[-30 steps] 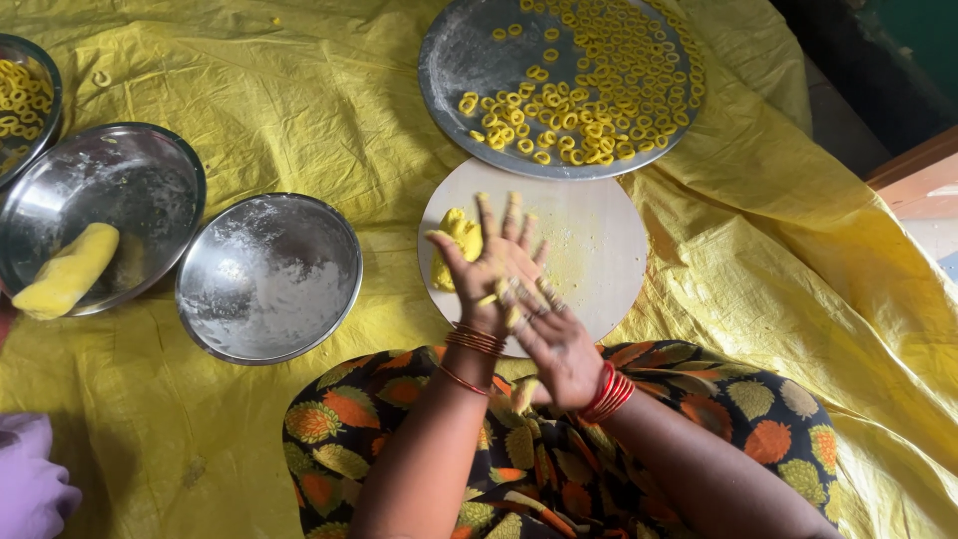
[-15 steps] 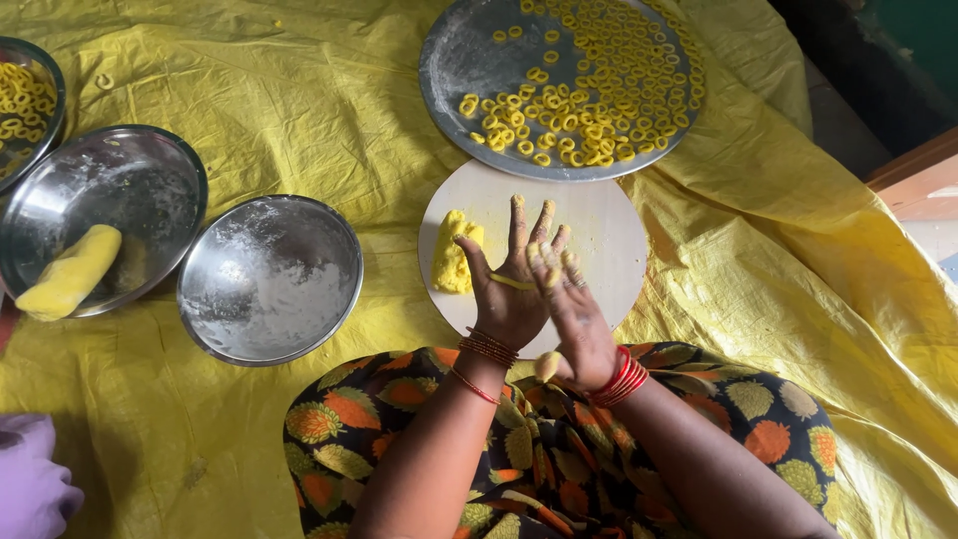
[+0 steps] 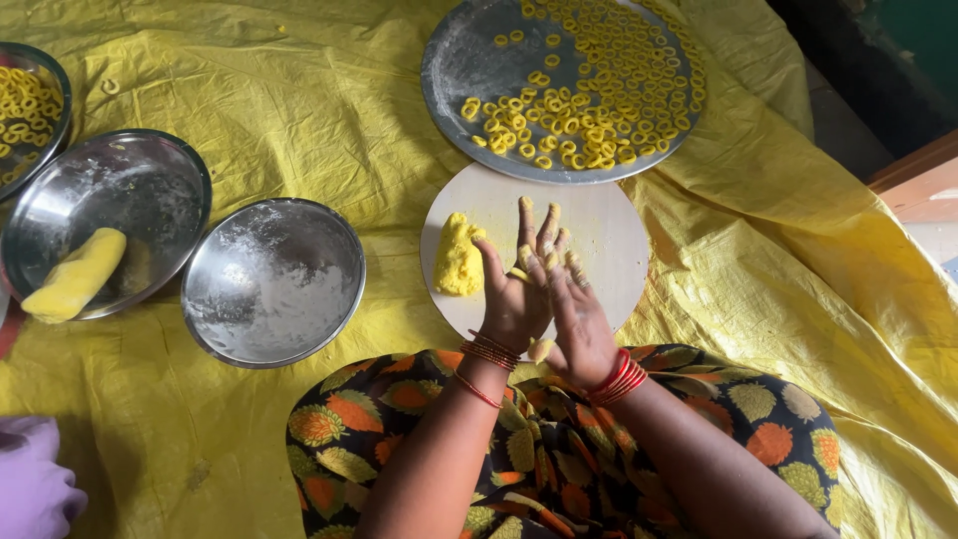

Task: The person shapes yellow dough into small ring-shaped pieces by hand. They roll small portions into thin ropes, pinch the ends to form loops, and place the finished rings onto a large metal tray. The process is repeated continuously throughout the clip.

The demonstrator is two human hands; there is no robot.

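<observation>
My left hand (image 3: 517,284) and my right hand (image 3: 577,319) are pressed palm to palm over the near edge of a round white board (image 3: 609,235), with a thin strip of yellow dough (image 3: 519,274) rolled between them. Its lower end pokes out below the palms. A lump of yellow dough (image 3: 459,257) lies on the board just left of my left hand. Beyond the board stands a large steel plate (image 3: 469,70) covered with several small yellow dough rings (image 3: 599,110).
A yellow sheet (image 3: 299,90) covers the floor. To the left sit a floured steel bowl (image 3: 271,281), a steel plate (image 3: 150,190) with a yellow dough roll (image 3: 75,274), and another dish of rings (image 3: 25,105). Purple cloth (image 3: 35,484) lies at bottom left. My patterned lap (image 3: 419,399) is below.
My hands have closed from a crossed position into a flat palm-to-palm press, the right hand sliding up along the left with the dough strip between them.
</observation>
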